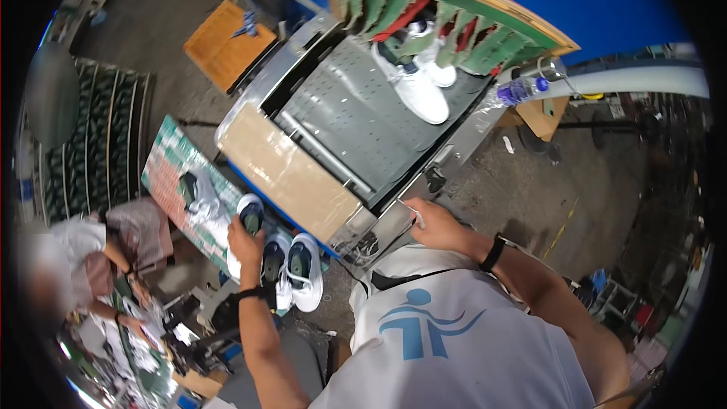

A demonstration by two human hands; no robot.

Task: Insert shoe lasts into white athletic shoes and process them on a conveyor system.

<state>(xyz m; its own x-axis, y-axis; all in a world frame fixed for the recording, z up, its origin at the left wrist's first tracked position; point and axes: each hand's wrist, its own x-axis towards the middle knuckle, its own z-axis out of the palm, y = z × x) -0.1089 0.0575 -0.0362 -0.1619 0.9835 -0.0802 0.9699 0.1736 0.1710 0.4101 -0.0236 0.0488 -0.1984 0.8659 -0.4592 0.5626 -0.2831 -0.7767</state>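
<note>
My left hand [244,248] is closed on a white shoe [248,204] with a dark inside, held over the left end of the machine. Close beside it, a pair of white shoes [306,288] with dark green insides stands on a checkered board [170,157]. Another white shoe [201,193] lies farther left on that board. My right hand [435,227], by the near metal side of the conveyor [344,106], pinches a thin, pale stick-like tool [411,210]. Two white shoes [420,91] sit on the grey conveyor at the curtained opening.
A tan board [284,174] covers the conveyor's near end. Ragged green and red curtain strips [485,45] hang at its opening. A purple-labelled bottle [522,90] rests on the right side. An orange stool [227,44] stands far left. Another person [57,280] works at lower left.
</note>
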